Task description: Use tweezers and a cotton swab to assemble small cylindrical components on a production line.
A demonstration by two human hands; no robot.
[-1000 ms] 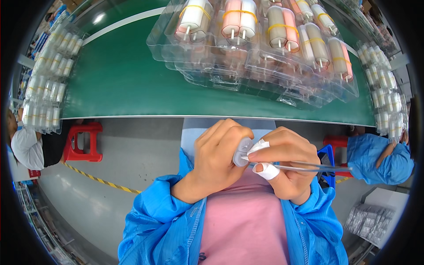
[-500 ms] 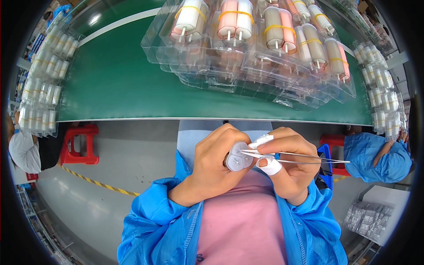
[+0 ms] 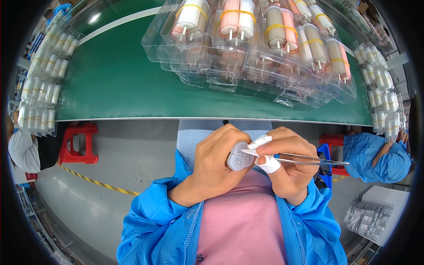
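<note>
In front of my chest, my left hand (image 3: 217, 160) wraps round a translucent grey twin-barrel tube (image 3: 240, 157), its end face turned toward me. My right hand (image 3: 287, 161) pinches metal tweezers (image 3: 304, 159) between thumb and fingers. The tweezer tips reach the upper part of the tube's end face and sit close together; whether they grip anything there is too small to tell. White wrappings (image 3: 269, 164) cover my right thumb and a fingertip. Most of the tube is hidden inside my left hand.
Beyond the green table's edge (image 3: 132, 119), stacked clear plastic trays (image 3: 207, 66) hold twin tubes bound with yellow bands. More filled trays stand at far left (image 3: 44, 88) and right (image 3: 382, 95). Red stools (image 3: 81, 143) and seated co-workers (image 3: 375, 154) flank me; a white box (image 3: 375, 212) sits lower right.
The tweezer tips have drawn closer together at the tube's end. The tube has shifted slightly right and turned a little; both hands stay nearly in place.
</note>
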